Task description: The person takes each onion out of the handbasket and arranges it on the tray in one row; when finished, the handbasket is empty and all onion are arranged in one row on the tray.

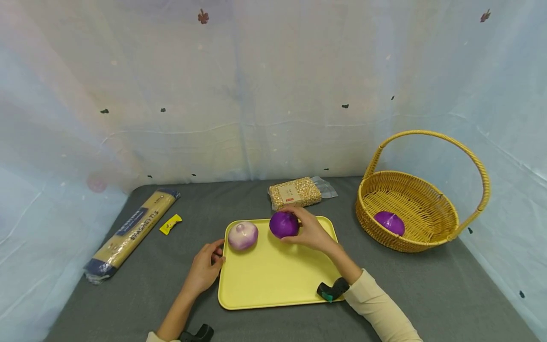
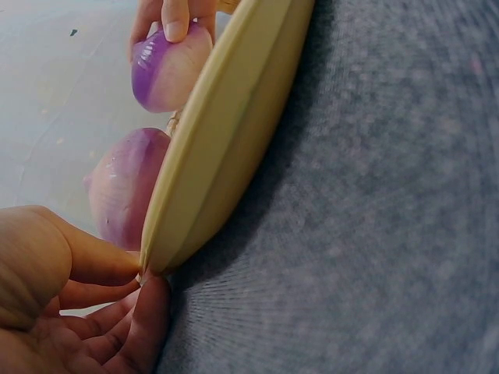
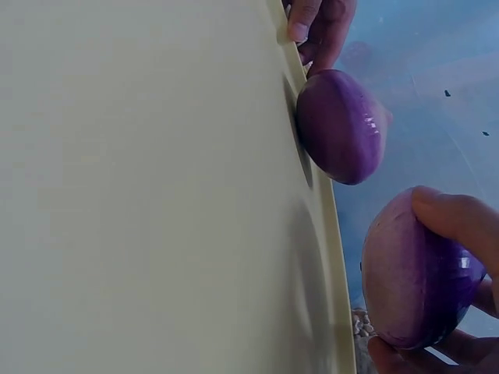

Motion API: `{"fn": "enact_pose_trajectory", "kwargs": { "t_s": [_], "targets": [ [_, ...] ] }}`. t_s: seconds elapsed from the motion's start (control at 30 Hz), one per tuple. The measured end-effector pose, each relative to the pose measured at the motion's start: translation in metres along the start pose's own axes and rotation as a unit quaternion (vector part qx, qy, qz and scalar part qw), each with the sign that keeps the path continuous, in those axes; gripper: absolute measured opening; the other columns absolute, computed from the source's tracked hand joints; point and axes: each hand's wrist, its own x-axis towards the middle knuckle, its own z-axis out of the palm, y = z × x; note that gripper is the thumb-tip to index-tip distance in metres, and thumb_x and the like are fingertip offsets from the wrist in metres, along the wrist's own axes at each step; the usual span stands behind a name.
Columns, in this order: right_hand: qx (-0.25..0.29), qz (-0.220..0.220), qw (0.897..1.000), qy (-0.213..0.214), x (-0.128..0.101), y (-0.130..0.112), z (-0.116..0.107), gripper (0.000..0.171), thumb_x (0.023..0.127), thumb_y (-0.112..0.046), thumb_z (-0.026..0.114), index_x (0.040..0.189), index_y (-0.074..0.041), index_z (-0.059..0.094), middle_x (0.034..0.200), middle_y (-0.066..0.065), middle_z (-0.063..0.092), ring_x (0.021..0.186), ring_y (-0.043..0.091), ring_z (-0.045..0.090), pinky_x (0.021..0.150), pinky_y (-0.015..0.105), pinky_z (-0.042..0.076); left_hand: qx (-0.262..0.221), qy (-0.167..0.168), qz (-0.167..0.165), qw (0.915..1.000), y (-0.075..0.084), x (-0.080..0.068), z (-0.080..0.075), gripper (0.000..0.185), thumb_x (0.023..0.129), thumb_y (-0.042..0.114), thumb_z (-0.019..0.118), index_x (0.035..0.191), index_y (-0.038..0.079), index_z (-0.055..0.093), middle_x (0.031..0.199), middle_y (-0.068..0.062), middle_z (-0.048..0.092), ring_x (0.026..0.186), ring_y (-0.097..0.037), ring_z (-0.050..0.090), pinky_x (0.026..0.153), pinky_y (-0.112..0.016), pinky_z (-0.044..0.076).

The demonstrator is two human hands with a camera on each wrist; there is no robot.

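Yellow tray [image 1: 278, 280] lies flat at the centre of the grey table [image 1: 427, 285]. It carries one pale purple onion [image 1: 242, 235], resting in its 10 o'clock corner; the right wrist view shows this onion in contact with the tray floor. The right hand [image 1: 309, 232] has fingers and thumb curled round a dark purple onion [image 1: 284, 224], gripping it over the tray's 12 o'clock edge; the right wrist view shows that onion clear of the tray surface, just beside the pale one and not touching it. The left hand [image 1: 204, 270] is at the tray's 9 o'clock rim; the left wrist view shows thumb and fingertips [image 2: 148, 308] pinching that rim at the corner near the pale onion. Wicker basket [image 1: 431, 194], with hoop handle upright, stands at 3 o'clock from the tray, well apart from it, and contains one further purple onion [image 1: 389, 222] lying against its near wall. At 12 o'clock, just beyond the tray, lies a sealed packet of grain [image 1: 295, 192]. At 9 o'clock, well apart, lies a long spaghetti packet [image 1: 132, 232], with a small yellow wrapper [image 1: 170, 223] between it and the tray. A pale sheet [image 1: 273, 95] backs the table.
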Motion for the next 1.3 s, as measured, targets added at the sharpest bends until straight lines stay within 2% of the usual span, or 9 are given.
{"fn": "enact_pose_trajectory", "kwargs": {
  "t_s": [0.53, 0.97, 1.3],
  "targets": [
    [-0.011, 0.013, 1.000, -0.017, -0.001, 0.005, 0.008, 0.074, 0.066, -0.023, 0.085, 0.130, -0.008, 0.051, 0.127, 0.008, 0.051, 0.115, 0.023, 0.049, 0.083, 0.036, 0.048, 0.002, 0.003, 0.009, 1.0000, 0.000, -0.001, 0.000, 0.041, 0.080, -0.004, 0.064, 0.120, -0.007, 0.057, 0.088, -0.006, 0.054, 0.074, -0.012, 0.049, 0.067, -0.027, 0.041],
    [-0.030, -0.004, 0.999, -0.029, -0.002, 0.009, 0.011, 0.072, 0.067, -0.025, 0.085, 0.128, -0.010, 0.051, 0.125, 0.011, 0.052, 0.114, 0.027, 0.050, 0.084, 0.041, 0.048, -0.003, -0.002, 0.009, 1.0000, 0.001, 0.000, -0.001, 0.041, 0.080, -0.005, 0.063, 0.121, -0.006, 0.057, 0.089, -0.006, 0.054, 0.076, -0.013, 0.049, 0.068, -0.028, 0.041],
    [-0.034, 0.012, 0.999, -0.041, -0.003, 0.006, 0.012, 0.073, 0.066, -0.025, 0.085, 0.129, -0.011, 0.051, 0.125, 0.011, 0.052, 0.115, 0.028, 0.049, 0.088, 0.045, 0.045, -0.003, -0.005, 0.002, 1.0000, 0.000, 0.000, -0.001, 0.041, 0.081, -0.004, 0.063, 0.121, -0.007, 0.056, 0.089, -0.006, 0.054, 0.076, -0.013, 0.049, 0.068, -0.027, 0.041]
  ]
}}
